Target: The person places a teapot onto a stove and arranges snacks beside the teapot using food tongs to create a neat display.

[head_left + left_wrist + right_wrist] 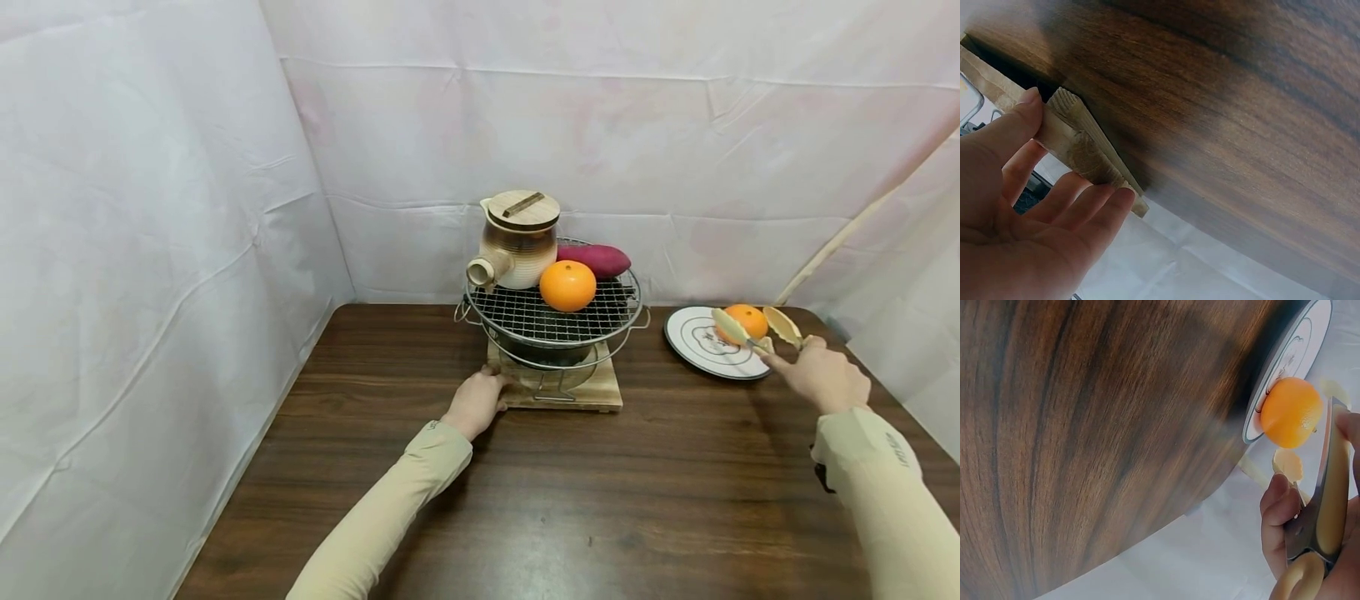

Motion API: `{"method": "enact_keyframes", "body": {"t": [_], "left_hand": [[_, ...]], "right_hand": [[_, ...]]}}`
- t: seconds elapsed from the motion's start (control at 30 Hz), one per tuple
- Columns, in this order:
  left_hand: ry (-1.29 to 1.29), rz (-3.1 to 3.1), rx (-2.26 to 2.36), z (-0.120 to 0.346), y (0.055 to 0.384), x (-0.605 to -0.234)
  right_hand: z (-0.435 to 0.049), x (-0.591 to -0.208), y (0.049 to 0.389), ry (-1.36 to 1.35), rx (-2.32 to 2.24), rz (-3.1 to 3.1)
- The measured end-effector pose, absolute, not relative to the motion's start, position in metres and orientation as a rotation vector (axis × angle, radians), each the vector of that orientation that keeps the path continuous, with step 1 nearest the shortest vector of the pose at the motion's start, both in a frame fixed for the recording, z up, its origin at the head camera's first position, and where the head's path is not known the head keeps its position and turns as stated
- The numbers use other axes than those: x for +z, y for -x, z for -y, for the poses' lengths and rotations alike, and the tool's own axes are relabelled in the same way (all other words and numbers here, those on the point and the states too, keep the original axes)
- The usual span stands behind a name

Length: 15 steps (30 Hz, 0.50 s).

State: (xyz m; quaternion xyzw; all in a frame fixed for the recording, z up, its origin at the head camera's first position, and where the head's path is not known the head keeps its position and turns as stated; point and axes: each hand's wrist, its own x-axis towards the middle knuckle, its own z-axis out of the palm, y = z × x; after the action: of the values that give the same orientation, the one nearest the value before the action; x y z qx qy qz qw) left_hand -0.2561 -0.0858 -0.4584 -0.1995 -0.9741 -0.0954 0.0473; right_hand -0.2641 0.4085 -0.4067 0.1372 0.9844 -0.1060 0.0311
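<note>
My left hand grips the left front corner of a square wooden board under the grill stove. In the left wrist view, the thumb lies on one edge of the board and fingertips touch another. On the right, my right hand holds a pair of tongs with beige tips. Their spread tips stand either side of an orange, which rests on a white plate. From the right wrist view, I cannot tell whether the tips touch the orange.
A round wire grill rack above the board carries a clay teapot with a wooden lid, another orange and a purple sweet potato. White cloth hangs behind and beside the dark wooden table.
</note>
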Motion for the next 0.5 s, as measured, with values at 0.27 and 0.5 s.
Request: {"method": "enact_keyframes", "body": {"t": [0.27, 0.5], "left_hand": [[0.604, 2.969, -0.302, 0.0871, 0.2558, -0.4587], [0.613, 2.958, -0.302, 0.0869, 0.2570, -0.4600]], "right_hand": [[-0.4097, -0.4102, 0.2692, -0.436, -0.301, -3.025], [-0.4114, -0.4119, 0.2689, -0.433, -0.298, -3.011]]}}
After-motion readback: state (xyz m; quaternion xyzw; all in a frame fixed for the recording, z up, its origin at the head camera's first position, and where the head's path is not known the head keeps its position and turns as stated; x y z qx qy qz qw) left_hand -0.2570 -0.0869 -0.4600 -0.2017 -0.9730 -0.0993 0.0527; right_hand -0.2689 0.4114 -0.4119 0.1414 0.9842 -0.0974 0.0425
